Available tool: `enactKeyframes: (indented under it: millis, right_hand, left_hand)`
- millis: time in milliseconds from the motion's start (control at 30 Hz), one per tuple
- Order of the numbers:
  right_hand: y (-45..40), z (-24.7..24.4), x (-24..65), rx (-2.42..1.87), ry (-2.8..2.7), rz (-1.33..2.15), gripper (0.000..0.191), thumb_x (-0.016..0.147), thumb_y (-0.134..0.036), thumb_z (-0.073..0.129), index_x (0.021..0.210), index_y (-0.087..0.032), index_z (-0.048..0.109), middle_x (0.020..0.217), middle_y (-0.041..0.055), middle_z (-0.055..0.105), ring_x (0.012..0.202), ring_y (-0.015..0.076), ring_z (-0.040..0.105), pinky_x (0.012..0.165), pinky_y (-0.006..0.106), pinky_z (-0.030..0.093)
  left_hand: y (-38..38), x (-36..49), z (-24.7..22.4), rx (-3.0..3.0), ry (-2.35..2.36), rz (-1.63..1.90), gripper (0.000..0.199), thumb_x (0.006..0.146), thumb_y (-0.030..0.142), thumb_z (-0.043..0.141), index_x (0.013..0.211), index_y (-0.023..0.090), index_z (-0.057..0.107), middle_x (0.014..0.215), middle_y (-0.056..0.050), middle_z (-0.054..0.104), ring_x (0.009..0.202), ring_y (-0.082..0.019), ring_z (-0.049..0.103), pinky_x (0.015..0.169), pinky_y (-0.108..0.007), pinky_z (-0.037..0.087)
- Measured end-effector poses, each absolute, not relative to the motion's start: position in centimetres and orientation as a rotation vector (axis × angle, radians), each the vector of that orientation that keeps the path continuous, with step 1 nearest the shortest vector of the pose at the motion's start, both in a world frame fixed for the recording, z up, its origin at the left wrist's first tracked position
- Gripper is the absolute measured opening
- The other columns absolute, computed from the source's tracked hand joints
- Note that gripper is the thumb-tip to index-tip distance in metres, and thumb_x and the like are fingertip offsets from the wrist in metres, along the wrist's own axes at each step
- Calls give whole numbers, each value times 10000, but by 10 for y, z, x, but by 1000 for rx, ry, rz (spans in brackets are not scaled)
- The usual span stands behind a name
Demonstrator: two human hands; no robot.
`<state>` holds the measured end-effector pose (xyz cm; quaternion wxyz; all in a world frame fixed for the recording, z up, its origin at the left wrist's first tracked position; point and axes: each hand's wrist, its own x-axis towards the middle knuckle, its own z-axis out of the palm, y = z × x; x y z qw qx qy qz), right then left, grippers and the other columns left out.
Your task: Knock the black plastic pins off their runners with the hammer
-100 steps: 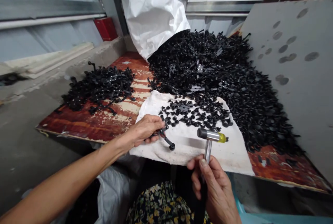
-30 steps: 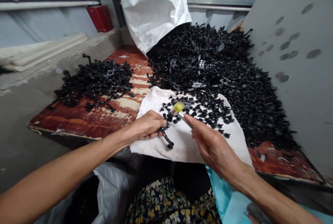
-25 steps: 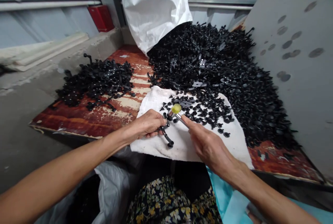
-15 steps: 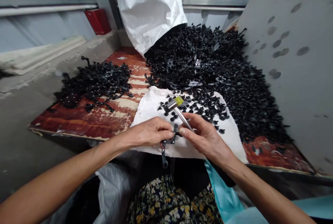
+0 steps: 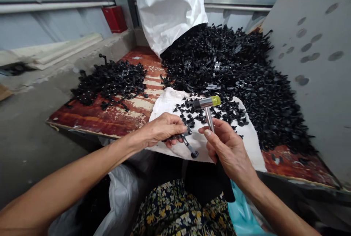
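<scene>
Between the thumb and fingers of my left hand (image 5: 167,130) is a black jointed strip (image 5: 188,144) with small shiny rivets and a round end, hanging toward the front edge. My right hand (image 5: 227,146) grips a small mallet (image 5: 206,102) by its shaft. The mallet has a metal head, a clear yellow face on the right and a dark face on the left; it stands head up, apart from the strip. Under both hands lies a white cloth (image 5: 161,106), with many small black round-headed pieces (image 5: 189,108) scattered across its far part.
A large heap of black parts (image 5: 233,60) covers the back and right of the worn red-brown table (image 5: 90,119). A smaller pile of black jointed strips (image 5: 109,80) sits at left. A white sack (image 5: 170,9) hangs behind, and a grey spotted board (image 5: 315,82) stands at right.
My hands have moved apart. The mallet has risen and turned so its yellow face points right. The black strip has swung in my left hand, its round end now further right.
</scene>
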<state>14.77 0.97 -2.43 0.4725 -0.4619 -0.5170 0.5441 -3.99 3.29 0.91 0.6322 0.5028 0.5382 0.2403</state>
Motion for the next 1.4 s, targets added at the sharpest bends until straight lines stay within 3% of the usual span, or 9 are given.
enactKeyframes:
  millis: [133,333,500,800,967,1067,1200,1333,1400]
  right_hand:
    - [5,-25,146,-1097,-1285,1315,324,815,-447,666,1027,-218,582,889,14,654,423,50,364,338,198,303]
    - [8,-25,147,-1149,-1231,1341,373,778,-475,696,1018,-224,560,852,-6,648,408,50,383,317,187,319]
    - [6,-28,152,-1126,-1194,1347,380,788,-489,682,1017,-223,537,920,9,668,396,40,400,299,174,336]
    - [7,-36,158,-1135,-1144,1390,386,778,-487,681,1009,-224,521,863,-8,666,374,38,385,298,171,325]
    - [12,-28,155,-1147,-1210,1415,308,797,-436,655,992,-222,549,968,23,672,401,41,381,320,191,322]
    - [17,-26,150,-1104,-1309,1481,244,796,-381,664,957,-224,571,837,-12,655,397,45,358,349,199,290]
    - [21,-31,145,-1046,-1340,1558,210,804,-363,653,939,-222,574,562,-93,489,370,56,314,364,203,251]
    - [23,-33,141,-1017,-1309,1649,263,771,-373,674,943,-210,559,525,-116,471,334,41,276,335,197,231]
    - [24,-31,140,-1029,-1260,1659,271,759,-378,672,932,-204,556,532,-114,487,326,38,282,315,190,224]
  left_hand:
    - [31,-41,8,1011,1257,613,145,795,264,613,717,153,561,564,2,614,379,-72,474,353,-177,389]
    - [33,-46,5,1061,1108,508,314,666,403,754,693,150,569,556,7,614,356,-66,478,355,-176,380]
    - [34,-50,6,1035,1177,544,296,655,376,755,700,145,575,515,11,589,350,-62,451,353,-172,353]
    - [34,-58,4,1247,1220,462,230,718,349,655,691,124,617,595,-10,594,413,-60,454,407,-174,354]
    - [44,-52,5,1531,1166,299,202,781,284,543,642,141,578,531,32,478,465,-71,401,443,-174,327]
    - [47,-45,6,1755,1061,188,215,799,259,514,616,150,538,522,44,435,479,-69,362,455,-184,273]
    - [43,-38,10,1997,1071,197,213,836,252,477,689,147,589,582,34,479,551,-90,421,520,-205,290]
    - [35,-38,10,2075,1142,178,253,869,266,456,712,158,621,599,25,516,584,-109,466,563,-231,315]
    - [31,-40,6,2043,1204,312,205,863,297,499,797,172,647,698,10,591,666,-127,523,621,-239,364]
